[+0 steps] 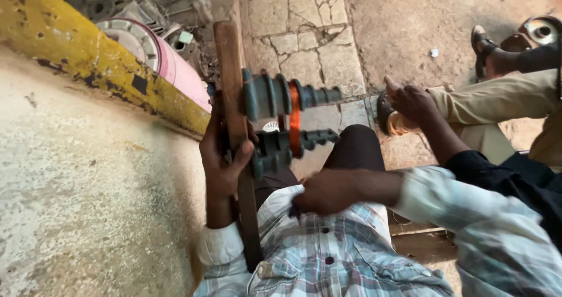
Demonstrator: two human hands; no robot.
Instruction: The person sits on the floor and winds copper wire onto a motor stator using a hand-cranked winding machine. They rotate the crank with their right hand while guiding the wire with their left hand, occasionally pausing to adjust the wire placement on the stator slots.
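Orange wire [295, 118] between grey spools [275, 95]

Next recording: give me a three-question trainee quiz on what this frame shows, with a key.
1. True or false: the left hand grips the upright wooden board.
2. What colour is the wire wound on the grey stepped former? A) blue B) orange C) white
3. Whose is the dark-sleeved hand at the right, the wearer's or another person's?

Key
1. True; the fingers wrap the board beside the formers.
2. B; the orange coil spans both formers.
3. Another person's; the wearer's right hand, blurred, sits against the plaid shirt.
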